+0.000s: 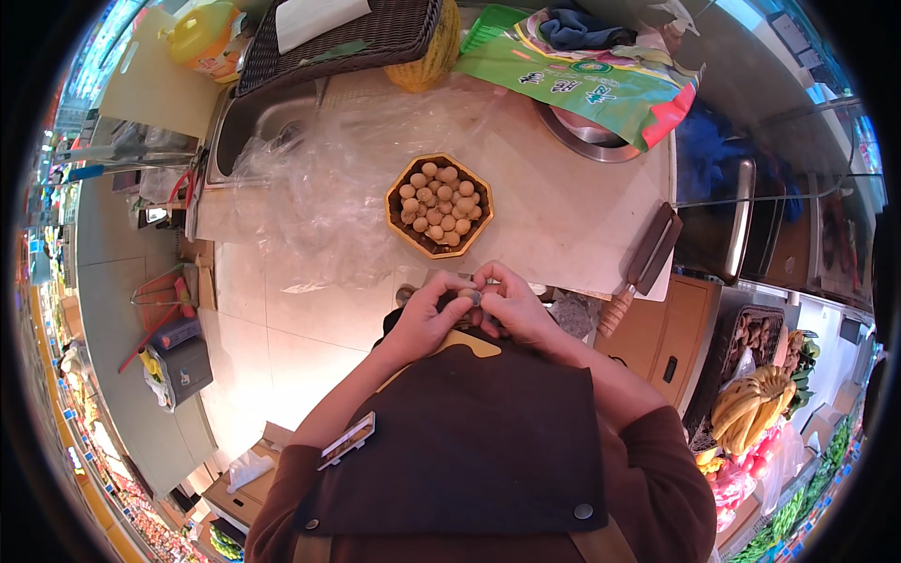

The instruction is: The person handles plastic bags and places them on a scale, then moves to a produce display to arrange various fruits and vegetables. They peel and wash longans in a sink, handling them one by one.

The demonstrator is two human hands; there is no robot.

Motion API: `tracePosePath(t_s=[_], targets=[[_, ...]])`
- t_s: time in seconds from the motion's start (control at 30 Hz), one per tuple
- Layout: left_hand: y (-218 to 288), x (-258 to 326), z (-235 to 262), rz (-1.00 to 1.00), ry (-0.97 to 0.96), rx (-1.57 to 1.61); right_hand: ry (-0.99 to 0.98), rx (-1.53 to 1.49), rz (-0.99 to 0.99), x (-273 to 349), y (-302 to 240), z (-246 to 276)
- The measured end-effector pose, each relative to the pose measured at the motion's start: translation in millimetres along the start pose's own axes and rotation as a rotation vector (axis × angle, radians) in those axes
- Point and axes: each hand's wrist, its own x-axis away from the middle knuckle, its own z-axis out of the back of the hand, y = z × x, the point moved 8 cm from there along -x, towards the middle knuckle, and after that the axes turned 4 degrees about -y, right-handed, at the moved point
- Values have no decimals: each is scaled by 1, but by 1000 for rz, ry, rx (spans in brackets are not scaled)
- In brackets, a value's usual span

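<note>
My left hand (pixel 430 314) and my right hand (pixel 518 308) meet just off the counter's front edge, in front of my apron. Between their pinched fingertips is a small round longan (pixel 470 296), mostly covered by the fingers. Both thumbs and forefingers press on it from either side. Just beyond my hands, an octagonal brown bowl with a gold rim (pixel 390 215) stands on the counter. Several tan longans (pixel 439 201) are heaped inside it.
Crumpled clear plastic film (pixel 319 188) spreads over the counter's left part, beside a metal sink (pixel 225 141). A broad-bladed knife with a wooden handle (pixel 615 311) lies at the right edge. Behind are a wicker tray (pixel 394 38), a green printed bag (pixel 582 84) and a metal bowl (pixel 601 150).
</note>
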Motion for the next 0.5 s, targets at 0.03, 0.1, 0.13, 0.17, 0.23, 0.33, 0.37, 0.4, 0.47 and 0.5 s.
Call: tracePosePath(t_s=[0.03, 0.1, 0.13, 0.17, 0.23, 0.33, 0.37, 0.4, 0.47, 0.5], targets=[[-11, 0, 5, 23, 7, 78, 10, -3, 3, 1, -1, 1], [-19, -2, 7, 63, 6, 167, 12, -19, 8, 3, -2, 1], [-17, -4, 6, 78, -2, 178, 5, -32, 10, 4, -3, 1], [-17, -5, 6, 94, -11, 190, -2, -46, 11, 5, -4, 0], [-17, -7, 2, 77, -21, 262, -15, -35, 2, 6, -5, 1], [-16, -8, 0, 61, -46, 283, -15, -38, -3, 6, -5, 2], [-16, -9, -1, 58, -55, 275, -12, -42, -4, 6, -5, 3], [-15, -10, -1, 58, -59, 285, -13, -51, 1, 5, -5, 3], [-13, -12, -1, 59, -65, 305, -15, -67, 10, 3, -3, 6], [-12, -13, -1, 57, -75, 294, -3, -65, 16, 1, -3, 8]])
